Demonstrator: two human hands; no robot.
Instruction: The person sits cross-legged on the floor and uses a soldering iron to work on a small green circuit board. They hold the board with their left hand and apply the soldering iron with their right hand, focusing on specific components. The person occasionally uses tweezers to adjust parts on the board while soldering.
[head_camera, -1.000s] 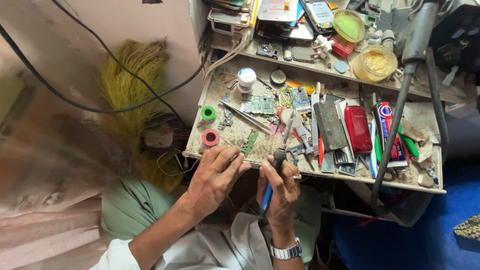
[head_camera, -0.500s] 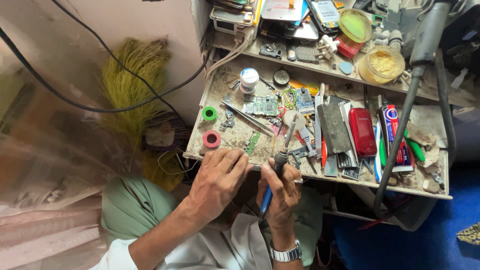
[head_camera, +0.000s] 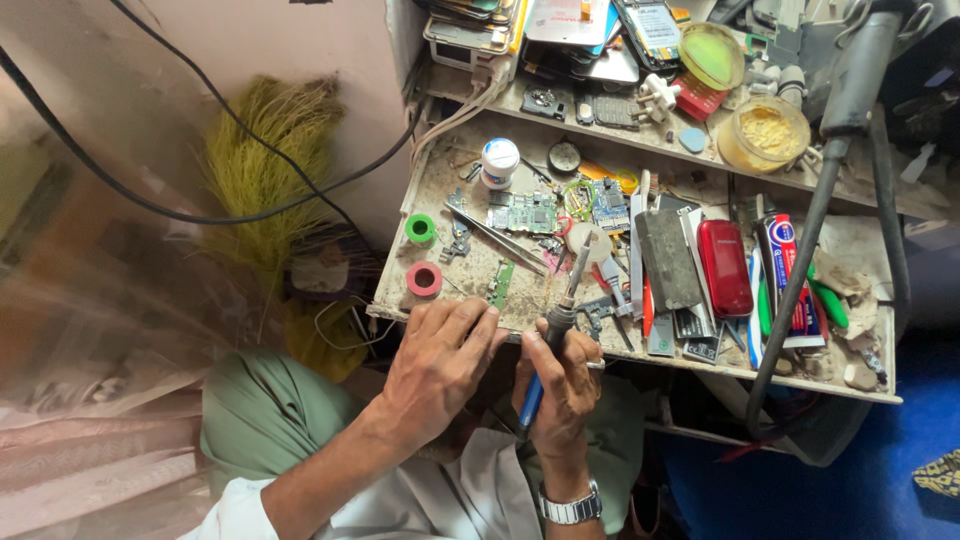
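right hand (head_camera: 562, 385) wrapped around a soldering iron (head_camera: 556, 330), blue handle low in the fist, dark grip and metal tip angled up and away over the counter (head_camera: 455, 290). wristwatch (head_camera: 570, 508) on that wrist. left hand (head_camera: 440, 360) palm down at the counter's near edge, fingers curled and close together; something small may be pinned under the fingertips, can't tell from this angle. the two hands sit just beside each other.

past the left hand: red tape roll (head_camera: 424, 279), then green tape roll (head_camera: 420, 229), a thin green board strip (head_camera: 500, 284) between them and the iron tip. tweezers (head_camera: 500, 238) lie diagonally, green circuit board (head_camera: 525, 212) just behind. right of the iron: grey flat block (head_camera: 668, 260), red phone (head_camera: 724, 268), tube (head_camera: 784, 262) beside it. farther back: white jar (head_camera: 499, 162), then a shelf with a tub of yellow paste (head_camera: 768, 133) and stacked phones (head_camera: 560, 30).
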